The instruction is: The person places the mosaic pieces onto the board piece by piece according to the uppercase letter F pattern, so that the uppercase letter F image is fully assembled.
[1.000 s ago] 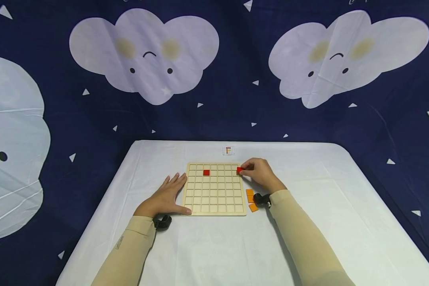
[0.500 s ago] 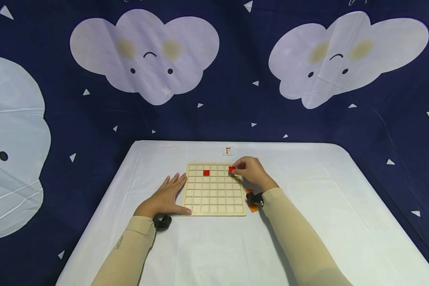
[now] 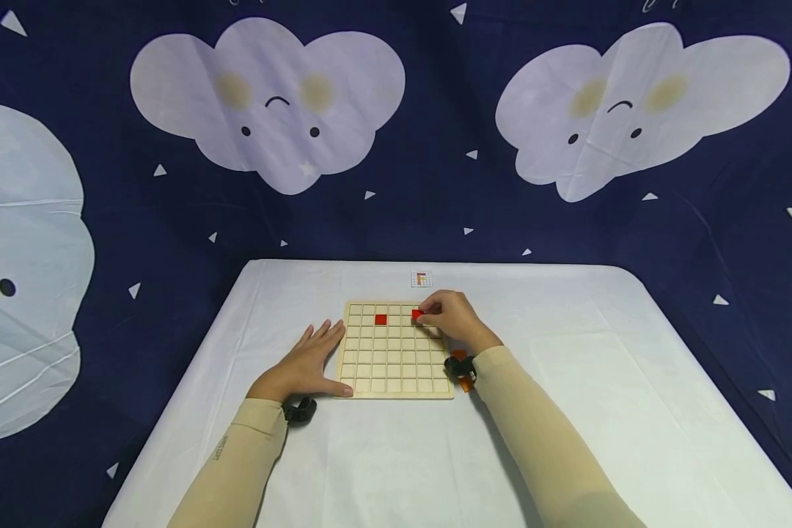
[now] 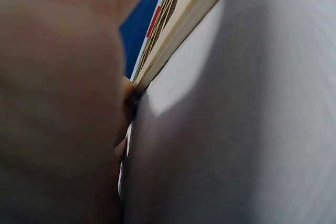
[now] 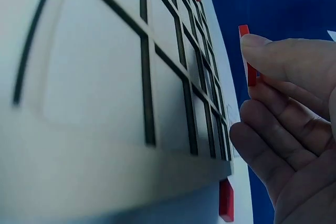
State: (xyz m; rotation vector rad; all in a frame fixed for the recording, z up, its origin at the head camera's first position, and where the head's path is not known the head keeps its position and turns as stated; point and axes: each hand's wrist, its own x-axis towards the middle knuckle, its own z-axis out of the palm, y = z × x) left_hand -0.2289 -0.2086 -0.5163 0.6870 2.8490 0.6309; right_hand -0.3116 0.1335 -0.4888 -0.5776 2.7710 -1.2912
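Observation:
My right hand [image 3: 457, 320] pinches a red square tile [image 5: 248, 56] between thumb and fingertips. It holds the tile over the top rows of a wooden grid board [image 3: 396, 357], apart from the surface in the right wrist view. Another red tile [image 3: 380, 320] lies in a cell near the board's top left. Fingers spread, my left hand [image 3: 309, 364] rests along the left edge of the board, its thumb at the near left corner. In the left wrist view the board's side [image 4: 184, 30] shows past the palm.
Orange tiles [image 3: 465, 383] lie right of the board, partly hidden by the right wrist camera. A small printed grid card [image 3: 422, 279] lies behind the board. A red-looking piece [image 5: 226, 200] sits beside the board's edge. White cloth covers the table [image 3: 369, 462]; a dark blue cloud-patterned cloth hangs behind.
My right hand has moved left with the red tile, from beyond the board's right edge to over its upper cells. The left hand has stayed still.

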